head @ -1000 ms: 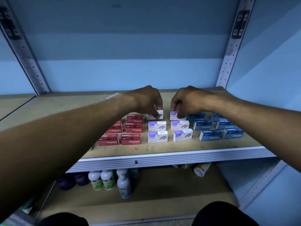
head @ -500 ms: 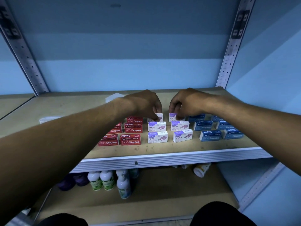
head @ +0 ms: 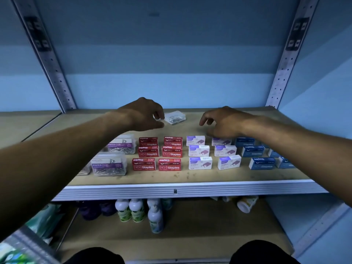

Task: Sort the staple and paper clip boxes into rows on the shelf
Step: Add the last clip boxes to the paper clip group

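My left hand point(head: 145, 116) reaches to the back of the shelf point(head: 190, 177). Its thumb and fingers are spread at the left edge of a small clear paper clip box point(head: 175, 117), and no grip shows. My right hand point(head: 224, 121) hovers with loosely curled fingers, holding nothing, just above the rear white-and-purple staples box point(head: 221, 142). Red staples boxes point(head: 169, 164) stand in two columns at centre left, white-and-purple ones point(head: 200, 163) in two columns beside them. My right arm partly hides the blue boxes point(head: 262, 163). Clear paper clip boxes point(head: 109, 165) sit at the left.
The shelf's grey front lip point(head: 175, 189) runs across the view. Perforated metal uprights point(head: 57, 73) flank a blue back wall. On the lower shelf stand several bottles point(head: 136, 210), with one toppled bottle point(head: 246, 203) at the right. My knees show at the bottom.
Both hands let go of the rear white-and-purple boxes and lifted. My left hand moved back to the small clear box; my left arm rose, uncovering the paper clip boxes at the left.
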The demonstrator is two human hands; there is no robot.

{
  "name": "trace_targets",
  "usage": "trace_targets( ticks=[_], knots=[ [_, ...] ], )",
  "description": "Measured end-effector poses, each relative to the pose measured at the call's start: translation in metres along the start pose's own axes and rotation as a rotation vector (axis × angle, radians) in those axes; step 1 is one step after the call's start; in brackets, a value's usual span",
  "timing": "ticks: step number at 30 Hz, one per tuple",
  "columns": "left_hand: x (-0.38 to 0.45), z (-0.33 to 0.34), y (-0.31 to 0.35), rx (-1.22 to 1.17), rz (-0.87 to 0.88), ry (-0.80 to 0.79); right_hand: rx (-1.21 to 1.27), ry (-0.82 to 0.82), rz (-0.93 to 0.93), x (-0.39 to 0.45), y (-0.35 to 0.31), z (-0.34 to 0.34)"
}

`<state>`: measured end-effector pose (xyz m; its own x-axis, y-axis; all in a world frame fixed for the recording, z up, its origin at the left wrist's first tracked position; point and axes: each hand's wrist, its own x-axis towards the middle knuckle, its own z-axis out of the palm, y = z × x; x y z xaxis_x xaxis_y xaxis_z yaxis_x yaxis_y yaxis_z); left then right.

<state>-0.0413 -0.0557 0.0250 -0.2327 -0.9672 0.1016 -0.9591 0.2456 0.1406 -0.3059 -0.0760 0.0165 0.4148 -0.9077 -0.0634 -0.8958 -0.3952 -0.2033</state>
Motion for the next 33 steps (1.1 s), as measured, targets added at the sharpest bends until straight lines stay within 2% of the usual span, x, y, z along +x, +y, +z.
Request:
trace_targets(
  ticks=[8,17,20,25,33],
  knots=[
    [0.0,0.009,-0.032,0.03,-0.1,-0.009,-0.03,-0.012,-0.06,0.037,-0.02,0.008],
    [0.034,0.025,-0.061,0.043,-0.131,-0.014,-0.082,0.058,-0.118,0.101,-0.039,0.013],
    [0.049,0.028,-0.065,0.039,-0.137,-0.016,-0.133,0.037,-0.124,0.119,-0.046,0.018],
    [0.067,0.036,-0.064,0.022,-0.132,-0.024,-0.21,-0.039,-0.16,0.129,-0.051,0.031],
    [0.071,0.037,-0.062,-0.016,-0.145,0.034,-0.208,0.036,-0.196,0.132,-0.045,0.026]
  ],
)
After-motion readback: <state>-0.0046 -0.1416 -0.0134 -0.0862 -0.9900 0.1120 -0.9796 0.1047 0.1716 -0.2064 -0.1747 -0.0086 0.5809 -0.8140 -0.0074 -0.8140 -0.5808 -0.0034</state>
